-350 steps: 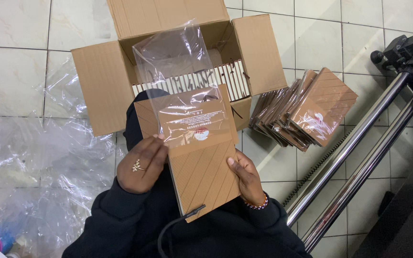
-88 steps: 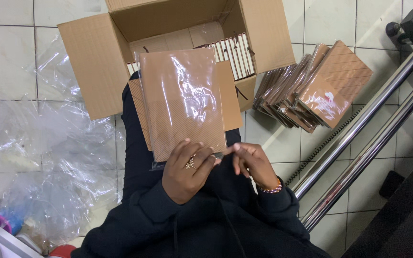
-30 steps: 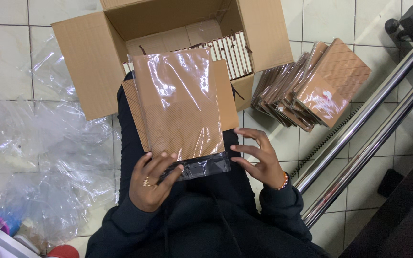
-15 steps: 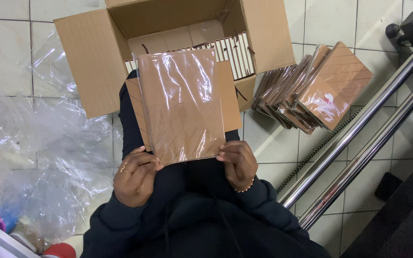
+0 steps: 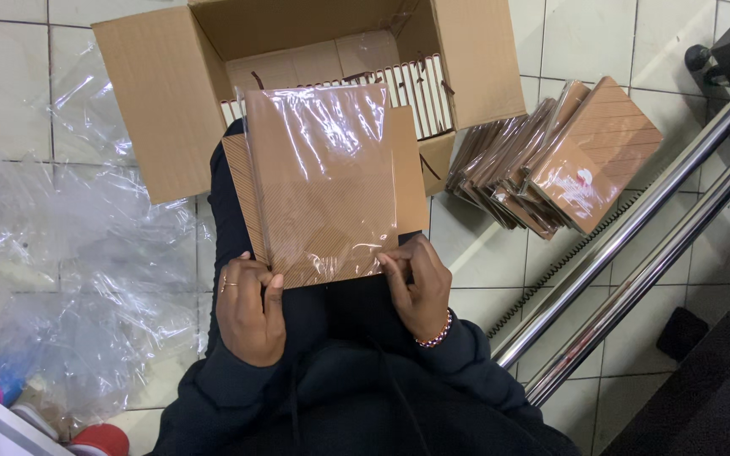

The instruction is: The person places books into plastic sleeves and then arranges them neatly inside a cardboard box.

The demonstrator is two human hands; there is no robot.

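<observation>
Lower centre of frame: left hand and right hand both pinch the bottom edge of the bagged notebook, fingers closed on it at its 2 lower corners. Change since 1.0 s ago: the loose dark flap that hung below the bottom edge is gone from view, and the sleeve now ends flush with the notebook; I judge the flap folded under and the bag closed, so this piece looks finished. The notebook lies flat at frame centre on the lap, over a 2nd brown piece whose edges show on both sides; what that piece is I cannot tell. Beyond, top centre, the open box holds a row of spines. Right, the stack of wrapped notebooks leans on tile. Left, clear bags. Fingertips under the edge are hidden.
</observation>
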